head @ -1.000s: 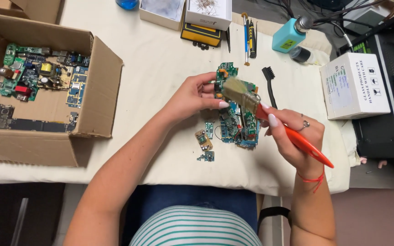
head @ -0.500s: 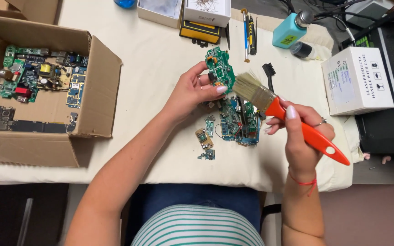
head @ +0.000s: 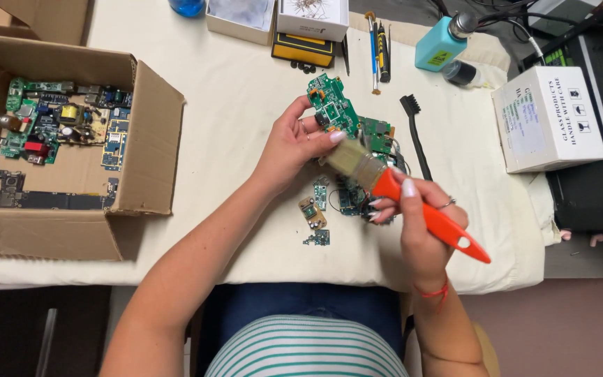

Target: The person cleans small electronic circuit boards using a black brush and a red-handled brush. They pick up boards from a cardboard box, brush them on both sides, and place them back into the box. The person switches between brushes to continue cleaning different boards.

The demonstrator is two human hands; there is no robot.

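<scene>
The left hand pinches a green circuit board between thumb and fingers, holding it tilted above the desk, which is covered in a pale cloth. The right hand has its fingers wrapped tight around the orange handle of a paintbrush, whose tan bristles touch the lower edge of the held board. Just beneath and beside the hands lies a small heap of further green boards with thin wires, and a few little board fragments lie near it on the cloth. A black brush lies just right of the heap. To the left, well apart, an open cardboard box holds many more boards. A white carton stands at the right edge, and a teal bottle stands at the far side.
</scene>
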